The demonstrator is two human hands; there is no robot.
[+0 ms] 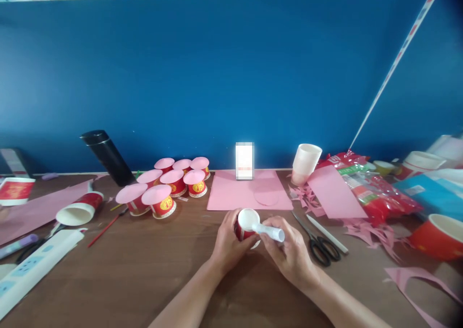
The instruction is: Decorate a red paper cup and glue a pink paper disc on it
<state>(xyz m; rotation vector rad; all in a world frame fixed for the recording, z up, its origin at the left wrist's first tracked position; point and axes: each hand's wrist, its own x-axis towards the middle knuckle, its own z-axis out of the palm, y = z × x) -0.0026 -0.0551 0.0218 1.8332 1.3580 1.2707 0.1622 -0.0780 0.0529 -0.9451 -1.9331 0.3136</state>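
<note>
A red paper cup stands upside down on the brown table in front of me, its white base facing up. My left hand wraps around the cup's left side and steadies it. In my right hand is a pale white-blue glue stick, gripped between thumb and fingers. Its narrow end meets the rim of the cup's base. Behind the cup lie pink paper sheets, with a round pink paper disc on top. To the left, several upturned red cups carry pink paper discs.
Scissors and a white pen lie right of my hand, near pink scraps. Stacked white cups stand behind. A black flask, a red brush and a power strip are on the left.
</note>
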